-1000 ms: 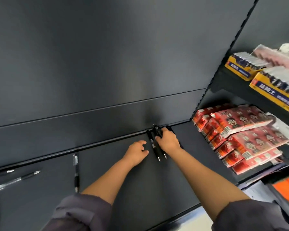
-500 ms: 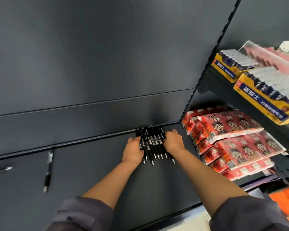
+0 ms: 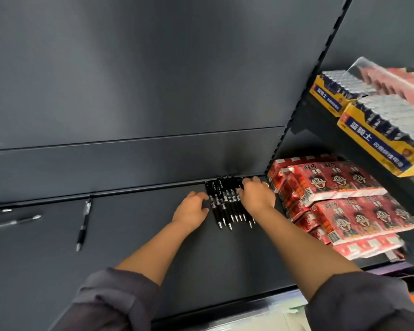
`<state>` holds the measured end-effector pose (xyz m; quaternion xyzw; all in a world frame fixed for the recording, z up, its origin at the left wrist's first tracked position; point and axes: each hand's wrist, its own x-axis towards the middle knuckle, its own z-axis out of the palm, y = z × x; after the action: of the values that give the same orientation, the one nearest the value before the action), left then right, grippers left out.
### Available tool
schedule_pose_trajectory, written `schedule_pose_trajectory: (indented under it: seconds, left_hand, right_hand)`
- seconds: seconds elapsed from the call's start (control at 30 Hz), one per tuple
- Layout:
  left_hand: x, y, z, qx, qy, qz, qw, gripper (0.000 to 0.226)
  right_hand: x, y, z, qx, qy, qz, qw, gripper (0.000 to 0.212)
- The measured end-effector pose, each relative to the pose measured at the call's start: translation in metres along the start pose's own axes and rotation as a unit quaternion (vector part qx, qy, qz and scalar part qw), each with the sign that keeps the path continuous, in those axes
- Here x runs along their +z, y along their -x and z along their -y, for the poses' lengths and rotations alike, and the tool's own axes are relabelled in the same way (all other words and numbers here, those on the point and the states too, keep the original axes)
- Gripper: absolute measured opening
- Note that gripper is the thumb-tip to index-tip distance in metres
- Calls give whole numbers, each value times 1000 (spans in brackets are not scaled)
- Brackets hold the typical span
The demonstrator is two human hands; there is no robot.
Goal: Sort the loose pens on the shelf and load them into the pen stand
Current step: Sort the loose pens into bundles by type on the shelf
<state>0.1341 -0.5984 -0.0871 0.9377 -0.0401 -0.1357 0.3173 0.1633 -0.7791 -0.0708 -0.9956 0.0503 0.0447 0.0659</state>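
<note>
Blurry pens (image 3: pixel 12 222): far out at 9 o'clock from the hands, lying on the shelf (image 3: pixel 129 247). They are too smeared to count.
Loose pen (image 3: pixel 83 223): all alone, also at 9 o'clock and well apart from the hands. Its tip points to 6 o'clock.
Left hand (image 3: pixel 191 209): palm down on the shelf. Its fingers (image 3: pixel 202 196) are bent a little and touch the left side of the pen row. It holds nothing and looks like it is pushing.
Row of black pens (image 3: pixel 226 204): side by side at the back of the shelf, at 12 o'clock from the person and between the two hands. The silver tips point to 6 o'clock.
How the pens will handle: I think they are light, hard, smooth and round, so they roll and slip easily. It looks best to squeeze the row from both sides at the middle, then lift it as one bunch.
Right hand (image 3: pixel 257 197): lies on top of the right side of the row and reaches to 12 o'clock. I cannot tell if it curls round any pens.
Red drink packs (image 3: pixel 339 194): stacked at 3 o'clock, just beside the right hand.
Pen stand: not in view.
</note>
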Motion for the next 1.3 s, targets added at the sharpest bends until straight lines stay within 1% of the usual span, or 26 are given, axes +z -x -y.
schedule_pose_trajectory:
  seconds: [0.1, 0.27, 0.4, 0.5, 0.63, 0.77, 0.87, 0.97, 1.03, 1.1, 1.17, 1.23, 1.3]
  left_hand:
    - [-19, 9, 14, 9, -33, -19, 999, 30]
    - [-63, 28, 46, 23, -90, -68, 993, 19]
    - [-109, 54, 95, 28, -124, -109, 986, 14]
    - [-145, 79, 144, 26, -163, -126, 978, 17]
    - [-185, 111, 210, 17, -206, -135, 969, 28]
    - [-214, 145, 273, -32, -226, -128, 965, 29]
    - [-232, 172, 316, -78, -209, -137, 965, 24]
    - [-245, 198, 350, -130, -167, -163, 964, 21]
    - [-252, 215, 369, -156, -142, -173, 962, 20]
    - [-255, 226, 381, -164, -129, -172, 963, 21]
    - [-257, 234, 388, -165, -118, -167, 965, 20]
    - [-256, 235, 390, -159, -115, -168, 966, 19]
    - [-255, 233, 389, -149, -117, -181, 965, 17]
  right_hand:
    - [-6, 4, 30, -62, 3, -28, 998, 33]
    - [-10, 15, 96, -158, 25, -47, 986, 30]
    - [-6, 30, 168, -200, 23, -66, 977, 30]
    - [2, 47, 233, -229, 11, -61, 971, 31]
    - [16, 69, 314, -276, 1, -22, 961, 32]
    - [33, 91, 385, -335, -30, 79, 938, 28]
    - [49, 101, 432, -378, -31, 123, 917, 28]
    - [67, 108, 470, -413, -4, 129, 901, 39]
    - [80, 111, 488, -419, 40, 119, 899, 46]
    - [87, 113, 495, -400, 86, 109, 906, 50]
    - [92, 115, 501, -388, 119, 90, 909, 45]
    - [94, 116, 505, -371, 126, 79, 917, 38]
    - [95, 116, 508, -341, 105, 110, 928, 34]
